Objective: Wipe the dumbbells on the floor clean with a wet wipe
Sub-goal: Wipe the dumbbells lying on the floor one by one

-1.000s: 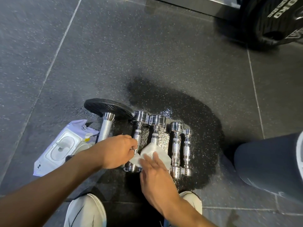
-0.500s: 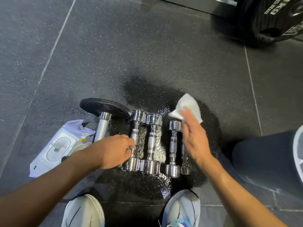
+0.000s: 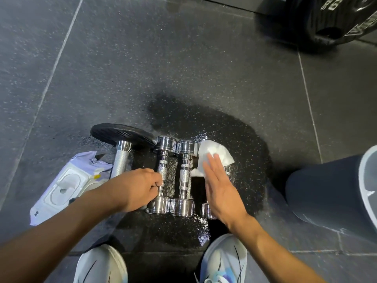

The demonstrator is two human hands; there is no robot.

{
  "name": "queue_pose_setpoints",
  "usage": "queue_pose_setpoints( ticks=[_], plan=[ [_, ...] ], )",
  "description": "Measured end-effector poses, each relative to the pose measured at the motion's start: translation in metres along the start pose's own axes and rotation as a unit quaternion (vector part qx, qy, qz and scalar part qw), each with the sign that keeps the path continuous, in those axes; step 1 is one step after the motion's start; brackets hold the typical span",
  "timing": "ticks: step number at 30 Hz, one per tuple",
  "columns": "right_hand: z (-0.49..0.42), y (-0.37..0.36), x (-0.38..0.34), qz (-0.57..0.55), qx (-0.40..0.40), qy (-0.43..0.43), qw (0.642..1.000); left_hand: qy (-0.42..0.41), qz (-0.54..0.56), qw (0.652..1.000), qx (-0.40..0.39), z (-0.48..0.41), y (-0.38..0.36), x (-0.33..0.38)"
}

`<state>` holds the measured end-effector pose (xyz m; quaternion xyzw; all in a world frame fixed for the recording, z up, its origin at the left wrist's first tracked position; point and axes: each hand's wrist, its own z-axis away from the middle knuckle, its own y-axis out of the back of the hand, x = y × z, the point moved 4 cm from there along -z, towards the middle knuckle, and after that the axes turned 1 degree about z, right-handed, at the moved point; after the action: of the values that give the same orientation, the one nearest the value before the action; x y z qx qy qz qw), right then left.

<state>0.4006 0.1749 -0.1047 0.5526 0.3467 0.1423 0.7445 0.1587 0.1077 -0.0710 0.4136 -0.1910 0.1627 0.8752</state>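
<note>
Wet floor [image 3: 204,78]; left hand [image 3: 134,188] grips dumbbell [image 3: 162,176], right hand [image 3: 222,186] flat-fingered on wipe [image 3: 214,154]

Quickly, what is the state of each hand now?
Left hand: closed, gripping a dumbbell handle.
Right hand: open, flat fingers pressing the wet wipe onto the dumbbells.

weight plate [image 3: 334,19] — white lettering, cut off, unreadable
</note>
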Motion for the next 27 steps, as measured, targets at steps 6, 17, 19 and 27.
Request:
queue_pose_setpoints(
  ticks=[6, 17, 19, 27],
  plan=[
    [-0.037, -0.001, 0.017, 0.114, -0.070, 0.015, 0.991, -0.002, -0.007, 1.000, 0.004, 0.001, 0.000, 0.001],
    [0.047, -0.002, -0.024, -0.066, -0.159, -0.058, 0.983, -0.015, -0.036, 0.999, 0.019, 0.002, 0.003, 0.002],
    [0.048, 0.007, -0.026, -0.067, -0.126, -0.076, 0.987, -0.010, -0.052, 0.998, 0.032, 0.003, 0.005, 0.004],
    [0.021, 0.055, -0.005, -0.116, 0.189, -0.162, 0.962, -0.084, -0.134, 0.979, 0.126, 0.003, 0.022, 0.023]
  ],
)
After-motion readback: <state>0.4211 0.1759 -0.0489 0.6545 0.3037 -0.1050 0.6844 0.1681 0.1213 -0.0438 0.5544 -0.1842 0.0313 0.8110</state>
